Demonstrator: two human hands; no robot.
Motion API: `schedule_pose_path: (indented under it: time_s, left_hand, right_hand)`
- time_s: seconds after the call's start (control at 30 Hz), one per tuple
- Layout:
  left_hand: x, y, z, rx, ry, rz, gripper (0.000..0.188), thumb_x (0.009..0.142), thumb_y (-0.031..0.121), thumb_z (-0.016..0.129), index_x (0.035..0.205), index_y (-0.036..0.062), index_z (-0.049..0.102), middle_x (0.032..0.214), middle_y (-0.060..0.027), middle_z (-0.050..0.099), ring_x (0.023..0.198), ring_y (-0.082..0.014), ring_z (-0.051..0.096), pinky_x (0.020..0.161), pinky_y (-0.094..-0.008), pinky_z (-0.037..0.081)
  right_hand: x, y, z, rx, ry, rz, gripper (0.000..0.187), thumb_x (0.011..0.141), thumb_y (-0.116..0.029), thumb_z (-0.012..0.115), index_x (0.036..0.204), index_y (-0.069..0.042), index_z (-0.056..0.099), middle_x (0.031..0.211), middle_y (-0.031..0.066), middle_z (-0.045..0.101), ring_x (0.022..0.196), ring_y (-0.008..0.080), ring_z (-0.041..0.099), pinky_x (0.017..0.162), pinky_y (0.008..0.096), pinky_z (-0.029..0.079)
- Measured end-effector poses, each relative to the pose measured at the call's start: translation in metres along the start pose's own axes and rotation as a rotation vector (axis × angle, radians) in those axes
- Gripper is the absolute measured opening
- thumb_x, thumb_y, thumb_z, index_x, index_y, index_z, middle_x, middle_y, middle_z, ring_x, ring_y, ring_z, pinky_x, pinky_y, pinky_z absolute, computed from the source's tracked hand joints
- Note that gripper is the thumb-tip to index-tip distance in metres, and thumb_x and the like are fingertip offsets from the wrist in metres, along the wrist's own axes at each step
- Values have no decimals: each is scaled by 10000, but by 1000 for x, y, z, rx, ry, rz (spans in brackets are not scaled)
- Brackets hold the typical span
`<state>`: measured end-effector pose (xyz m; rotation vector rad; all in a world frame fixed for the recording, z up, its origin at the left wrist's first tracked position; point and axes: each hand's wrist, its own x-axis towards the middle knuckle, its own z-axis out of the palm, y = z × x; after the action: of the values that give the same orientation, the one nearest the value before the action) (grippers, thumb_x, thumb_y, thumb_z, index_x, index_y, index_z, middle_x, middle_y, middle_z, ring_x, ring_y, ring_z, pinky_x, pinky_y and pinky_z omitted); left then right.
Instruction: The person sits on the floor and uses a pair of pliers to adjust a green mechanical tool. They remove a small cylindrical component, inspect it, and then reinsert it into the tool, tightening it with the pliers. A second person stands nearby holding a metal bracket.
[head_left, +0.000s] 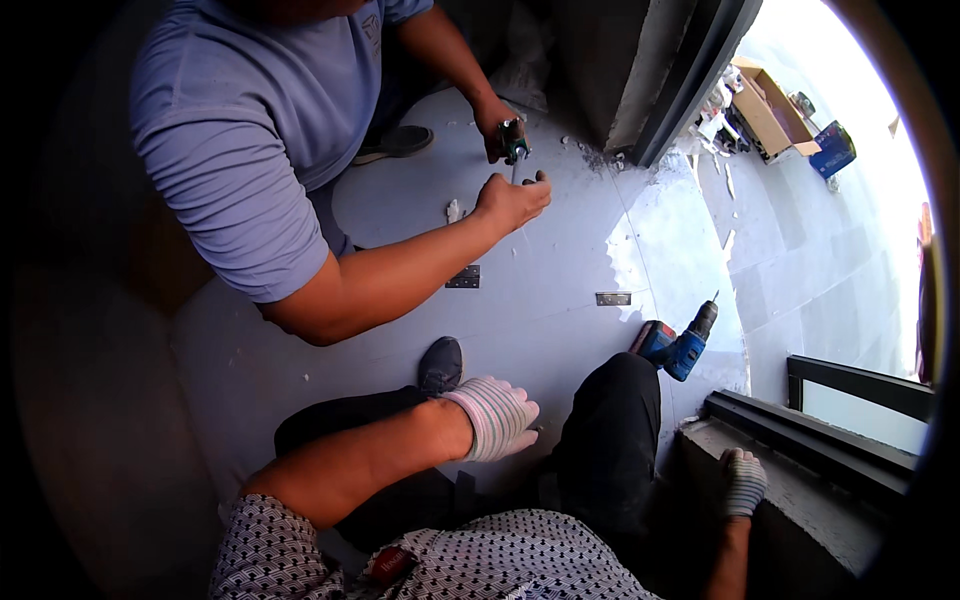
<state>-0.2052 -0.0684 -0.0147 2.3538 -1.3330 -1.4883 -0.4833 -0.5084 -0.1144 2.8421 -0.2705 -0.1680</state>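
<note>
My left hand (497, 420), in a striped knit glove, hangs over my lap with its fingers curled together. A small dark bit shows at its fingertips; what it is cannot be made out. My right hand (743, 483), gloved too, rests curled on the concrete ledge (800, 500) at the right, with nothing seen in it. Beyond my knee a blue cordless drill (685, 345) lies on the floor, bit pointing away. Across from me a co-worker's hands (512, 200) hold a small dark green and metal thing and a pale, thin piece.
Metal hinges lie on the grey floor (560, 260), one dark hinge (613, 299) near the drill and another (464, 277) beneath the co-worker's forearm. A dark frame (850, 430) borders the ledge. An open cardboard box (772, 110) and a blue box (832, 150) stand far right among scraps.
</note>
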Motion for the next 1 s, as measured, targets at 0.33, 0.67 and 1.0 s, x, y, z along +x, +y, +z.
schedule_pose_path:
  time_s: [0.33,0.67,1.0]
  left_hand:
    - [-3,-2,8,45,91,43,393,998,405,566,995,31,688,974,-180,706,926,-361,703,842,-462,552]
    - [-5,-5,14,45,105,63,390,991,406,579,978,31,688,945,-172,700,899,-354,699,818,-458,550]
    - [-7,-8,23,69,137,76,386,992,397,578,974,28,690,955,-179,701,914,-352,699,829,-459,551]
  right_hand:
    - [4,-3,1,-1,-45,-6,155,900,-218,654,803,-122,582,771,122,624,713,310,630,637,476,511]
    - [2,-5,-3,5,-8,-17,147,908,-202,658,817,-127,569,764,108,603,715,310,619,634,476,497]
    - [2,-5,0,-26,-31,-22,139,924,-205,637,827,-133,569,773,106,601,739,303,620,642,467,499]
